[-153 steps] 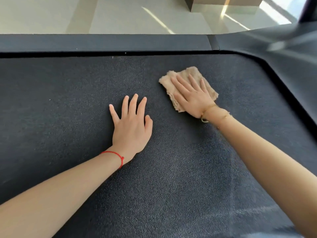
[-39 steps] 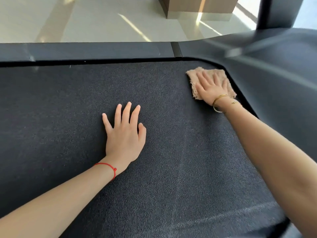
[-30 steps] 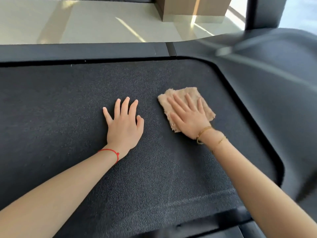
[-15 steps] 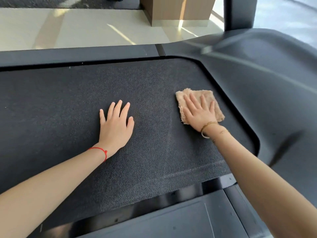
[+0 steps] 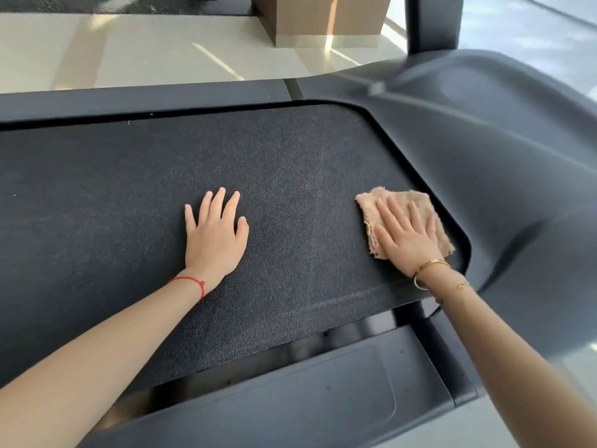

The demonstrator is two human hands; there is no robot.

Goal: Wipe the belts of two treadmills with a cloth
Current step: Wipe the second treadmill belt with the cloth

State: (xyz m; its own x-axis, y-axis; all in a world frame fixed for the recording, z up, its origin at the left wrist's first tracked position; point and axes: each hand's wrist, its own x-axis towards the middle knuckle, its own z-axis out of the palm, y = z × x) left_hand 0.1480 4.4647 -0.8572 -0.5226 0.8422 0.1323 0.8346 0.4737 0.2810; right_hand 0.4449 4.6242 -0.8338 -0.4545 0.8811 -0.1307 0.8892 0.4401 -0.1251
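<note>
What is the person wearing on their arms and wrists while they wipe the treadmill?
Both forearms are bare, with no sleeves in view. The left hand has a thin red string bracelet at the wrist. The right hand has a gold bangle and a finer gold chain behind it.

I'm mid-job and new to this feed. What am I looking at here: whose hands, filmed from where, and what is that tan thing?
No robot here: a person's bare hands, filmed by a camera on their head looking forward and down. The dark textured surface is a treadmill belt, with its plastic motor cover on the right. The right hand presses a tan cloth flat near the belt's right edge. The left hand rests open on the belt, holding nothing.
</note>
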